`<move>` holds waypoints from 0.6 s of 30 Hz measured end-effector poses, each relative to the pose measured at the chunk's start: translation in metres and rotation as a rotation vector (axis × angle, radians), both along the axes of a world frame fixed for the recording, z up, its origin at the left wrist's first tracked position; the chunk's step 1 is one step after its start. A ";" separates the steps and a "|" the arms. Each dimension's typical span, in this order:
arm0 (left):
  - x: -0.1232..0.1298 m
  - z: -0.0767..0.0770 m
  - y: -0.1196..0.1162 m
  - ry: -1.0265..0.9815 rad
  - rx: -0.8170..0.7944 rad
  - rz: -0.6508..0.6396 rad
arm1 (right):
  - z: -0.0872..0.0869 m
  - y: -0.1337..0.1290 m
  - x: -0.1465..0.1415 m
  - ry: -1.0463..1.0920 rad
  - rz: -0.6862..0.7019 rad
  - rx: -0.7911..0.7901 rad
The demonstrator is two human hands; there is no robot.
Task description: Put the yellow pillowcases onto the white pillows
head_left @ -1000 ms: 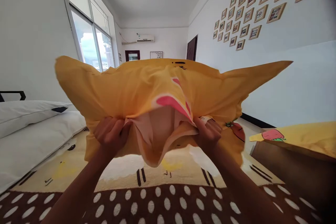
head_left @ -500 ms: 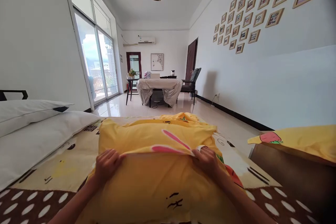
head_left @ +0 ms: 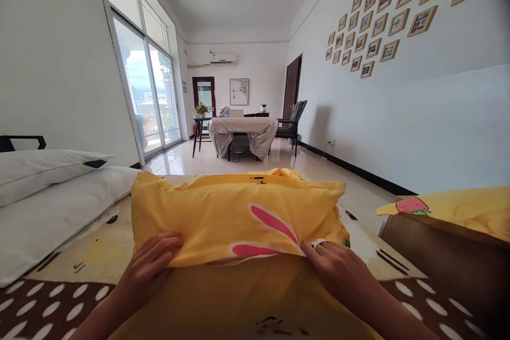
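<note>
A yellow pillowcase with pink rabbit-ear shapes bulges in front of me, its near edge lifted and folded away from the yellow fabric below. My left hand is closed over the left part of that edge, thumb hidden beneath. On the right, my right hand, wearing a white ring, pinches the edge beside the pink ears. What fills the pillowcase is hidden. Under it lies a cream and brown bedspread with white spots and printed faces.
White pillows are stacked at the left. Another yellow printed cloth rests on a raised surface at the right. Beyond the bed stand a covered table, a black chair and a small stand with a potted plant.
Both hands have moved toward me and slightly apart, drawing the folded edge nearer. More of the pink ears shows, and the pillowcase spreads wider.
</note>
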State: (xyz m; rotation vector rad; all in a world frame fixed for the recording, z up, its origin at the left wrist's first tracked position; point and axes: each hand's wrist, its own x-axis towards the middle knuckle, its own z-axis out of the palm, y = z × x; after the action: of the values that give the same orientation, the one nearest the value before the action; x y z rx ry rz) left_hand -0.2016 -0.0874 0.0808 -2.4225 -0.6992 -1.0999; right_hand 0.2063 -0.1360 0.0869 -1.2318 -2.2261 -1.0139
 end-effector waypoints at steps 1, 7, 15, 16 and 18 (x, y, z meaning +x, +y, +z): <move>0.000 -0.001 -0.004 -0.012 -0.007 0.005 | 0.002 -0.005 -0.002 -0.027 0.009 0.028; 0.019 -0.006 -0.020 -0.183 0.068 0.192 | 0.017 -0.022 -0.018 -0.042 0.113 0.289; 0.074 -0.017 -0.017 -0.539 0.231 0.087 | -0.023 0.020 -0.061 0.950 0.249 0.005; 0.082 -0.016 -0.020 -0.539 0.257 0.042 | -0.027 0.025 -0.072 1.013 0.254 0.028; 0.098 -0.012 -0.027 -0.446 0.251 -0.037 | -0.032 0.029 -0.095 0.961 0.296 0.088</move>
State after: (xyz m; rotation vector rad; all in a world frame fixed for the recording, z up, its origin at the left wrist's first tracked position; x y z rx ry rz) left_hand -0.1033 -0.1144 0.0684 -2.0040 -0.6033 -1.6609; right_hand 0.1112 -0.1066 0.0546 -0.9952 -1.5048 -0.2771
